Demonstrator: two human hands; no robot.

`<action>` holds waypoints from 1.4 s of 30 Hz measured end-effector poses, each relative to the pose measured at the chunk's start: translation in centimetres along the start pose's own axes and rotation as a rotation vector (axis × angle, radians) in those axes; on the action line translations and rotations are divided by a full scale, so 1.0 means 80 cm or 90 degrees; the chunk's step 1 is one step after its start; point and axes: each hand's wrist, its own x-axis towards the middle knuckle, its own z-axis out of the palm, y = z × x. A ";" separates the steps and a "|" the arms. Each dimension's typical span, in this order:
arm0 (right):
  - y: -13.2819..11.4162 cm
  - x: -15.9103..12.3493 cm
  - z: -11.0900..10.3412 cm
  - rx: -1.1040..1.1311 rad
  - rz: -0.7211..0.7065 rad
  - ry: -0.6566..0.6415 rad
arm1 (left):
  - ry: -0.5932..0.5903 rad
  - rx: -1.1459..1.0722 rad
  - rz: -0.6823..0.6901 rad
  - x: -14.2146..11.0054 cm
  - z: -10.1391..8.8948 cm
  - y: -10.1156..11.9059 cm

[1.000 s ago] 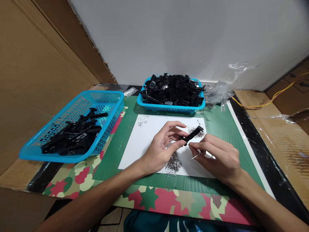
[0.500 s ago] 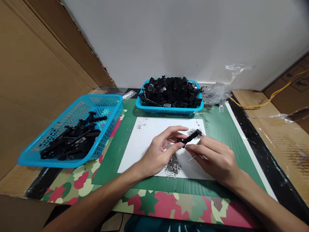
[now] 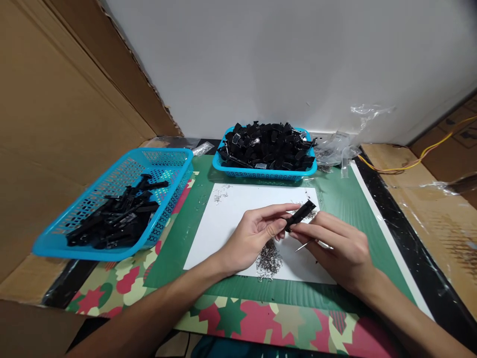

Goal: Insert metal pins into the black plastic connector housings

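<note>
Above the white sheet (image 3: 212,233), near its right part, the left hand (image 3: 257,229) is grasping one long black piece (image 3: 301,213) between its thumb and its fingers. This piece is held tilted, with its free end pointing up and to the right. The right hand (image 3: 341,243) comes from the other side; its fingertips are at the lower end of the piece, and it also keeps a thin metal tool (image 3: 302,245) gripped among the fingers, the tip pointing to the left.

Under the hands, on the sheet, lies a heap of small metal bits (image 3: 269,259); other such bits lie near the far left corner, and some are partly behind the black piece. The sheet is upon a green mat (image 3: 343,204). Behind it stands a blue basket (image 3: 261,172), heaped with black parts (image 3: 268,144); to the left is a larger blue basket (image 3: 112,254) with dark pieces (image 3: 115,219).

About writing: on the cardboard box (image 3: 449,144) at the far right, dark printed marks can be seen, but too unclear for reading.
</note>
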 end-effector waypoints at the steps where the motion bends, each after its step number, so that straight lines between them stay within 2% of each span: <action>1: 0.000 0.000 -0.001 0.000 -0.002 0.003 | 0.003 0.015 -0.008 0.000 0.000 0.000; 5: -0.001 0.002 -0.006 -0.020 -0.011 -0.002 | 0.007 0.083 0.007 0.000 -0.002 0.001; 9: -0.002 0.003 -0.009 -0.030 -0.022 -0.010 | -0.022 0.129 0.033 -0.001 -0.004 0.005; 13: 0.001 0.003 -0.009 -0.052 -0.024 -0.030 | -0.016 0.199 0.090 -0.003 -0.007 0.006; 20: 0.014 0.000 -0.006 0.032 0.124 -0.096 | 0.066 0.368 0.151 -0.004 -0.013 -0.003; 25: 0.016 -0.001 -0.005 0.108 0.200 -0.127 | 0.057 0.445 0.177 -0.001 -0.015 -0.007; 30: 0.022 0.004 -0.019 0.097 0.238 -0.176 | 0.052 0.470 0.192 -0.001 -0.014 -0.008; 35: 0.035 0.002 -0.027 -0.038 0.106 -0.099 | 0.017 0.507 0.217 -0.001 -0.014 -0.011; 37: 0.034 0.000 -0.026 -0.059 0.098 -0.044 | 0.013 0.520 0.223 0.000 -0.014 -0.012; 39: 0.027 -0.002 -0.021 -0.020 0.154 0.018 | 0.014 0.532 0.231 0.000 -0.014 -0.013; 42: 0.012 -0.003 -0.008 0.099 0.322 0.070 | 0.002 0.543 0.259 -0.001 -0.014 -0.015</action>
